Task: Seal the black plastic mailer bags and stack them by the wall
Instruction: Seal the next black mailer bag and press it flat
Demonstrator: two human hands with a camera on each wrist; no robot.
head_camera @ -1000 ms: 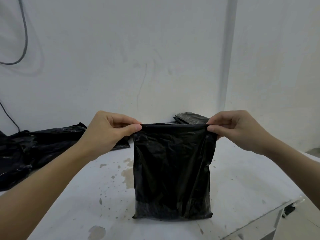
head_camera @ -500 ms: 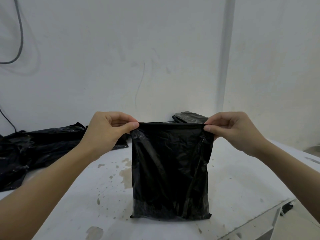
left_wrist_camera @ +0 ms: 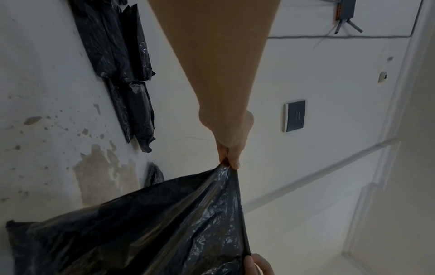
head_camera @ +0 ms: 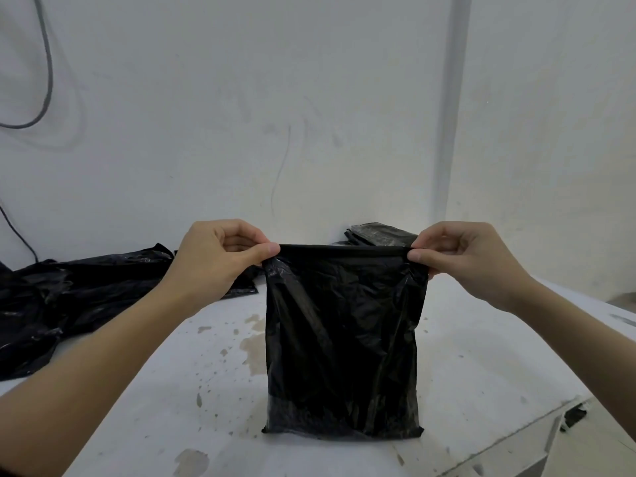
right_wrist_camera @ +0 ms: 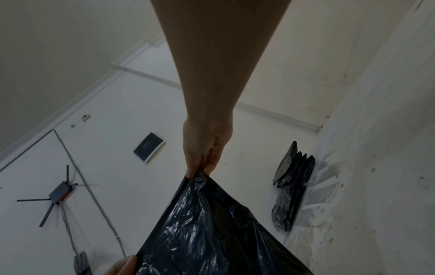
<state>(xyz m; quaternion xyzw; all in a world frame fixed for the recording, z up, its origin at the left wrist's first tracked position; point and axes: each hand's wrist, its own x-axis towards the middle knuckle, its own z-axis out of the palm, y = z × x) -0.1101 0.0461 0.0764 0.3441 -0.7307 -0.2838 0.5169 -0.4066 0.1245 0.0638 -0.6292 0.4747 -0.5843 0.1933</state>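
A black plastic mailer bag (head_camera: 344, 339) stands upright on the white table (head_camera: 172, 390), its bottom edge resting on the surface. My left hand (head_camera: 272, 251) pinches the bag's top left corner between thumb and fingers. My right hand (head_camera: 414, 254) pinches the top right corner the same way. The folded top edge is stretched straight between them. In the left wrist view my left fingers (left_wrist_camera: 255, 264) show at the bottom and the right hand (left_wrist_camera: 229, 158) grips the far corner. A stack of sealed bags (head_camera: 378, 234) lies by the wall behind.
A loose pile of black bags (head_camera: 69, 297) lies at the left, against the wall. The table's front right edge (head_camera: 516, 435) runs close to the bag. A grey cable (head_camera: 44, 80) hangs on the wall. Stains mark the tabletop.
Both hands keep their pinch on the top corners. The bag's wrinkles shift a little and its top edge looks tauter; nothing else has moved.
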